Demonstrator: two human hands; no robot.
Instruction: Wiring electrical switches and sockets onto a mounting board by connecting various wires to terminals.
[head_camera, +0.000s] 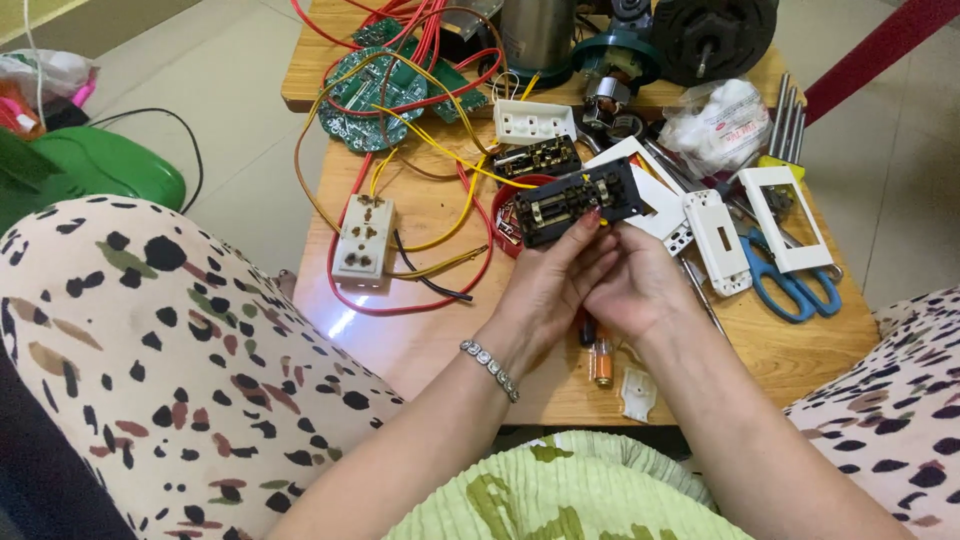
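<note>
A black switch module (580, 203) is pinched between the left hand (553, 285) and right hand (640, 290), raised above the wooden table (440, 340). Bare tabletop is left only near the front edge; wires (430, 150), white socket (364, 238), faceplates (716, 240) and blue scissors (790, 285) crowd behind.

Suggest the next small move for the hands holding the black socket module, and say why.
Probably tilt the black plastic socket module with brass contacts toward the camera. Both the left hand and right hand hold it from below, above the wooden table, and its contacts face partly away.
</note>
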